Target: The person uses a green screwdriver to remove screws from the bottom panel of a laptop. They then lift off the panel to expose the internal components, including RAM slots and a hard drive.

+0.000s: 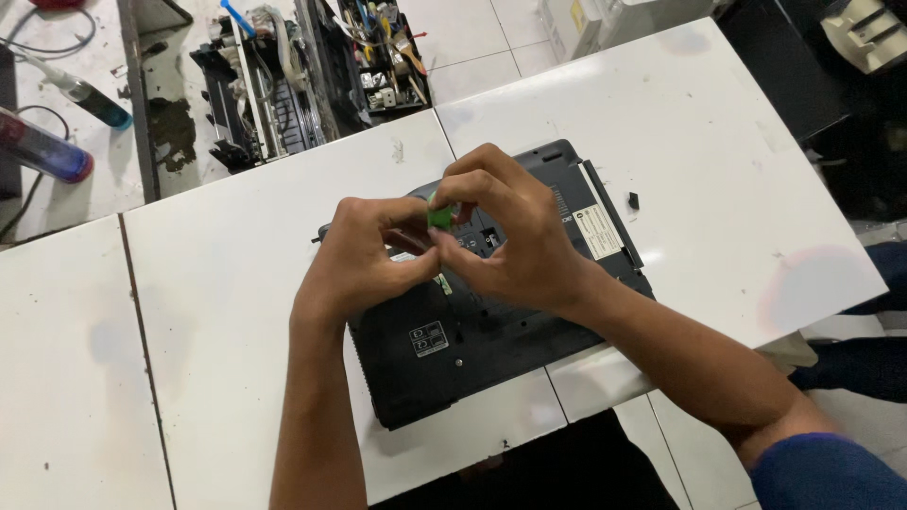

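- Both hands meet over the far half of a black laptop (472, 331) lying bottom-up on the white table (227, 283). The left hand (364, 260) and right hand (515, 241) pinch a small green part (439, 215) between their fingertips, held just above the laptop's open bay.
- Left fingers are curled with thumb and forefinger closed toward the part; right fingers are bent over it from the far side, also closed on it. How firmly each grips I cannot tell.
- The part is small and mostly hidden by fingers; a slip could drop it into the bay or onto the table, where it might bounce off the near edge.
- Two hands squeezing or twisting one thin piece could bend or crack it, if the pull is uneven.
- The laptop overhangs the gap between table panels at its near corner; pressing down hard there could tip or shift it.
- A tiny black piece (633, 200) lies loose on the table to the right, near the laptop's edge; a sweeping forearm could knock it away.
- Clutter of printer parts (274, 85) sits far left, well apart.
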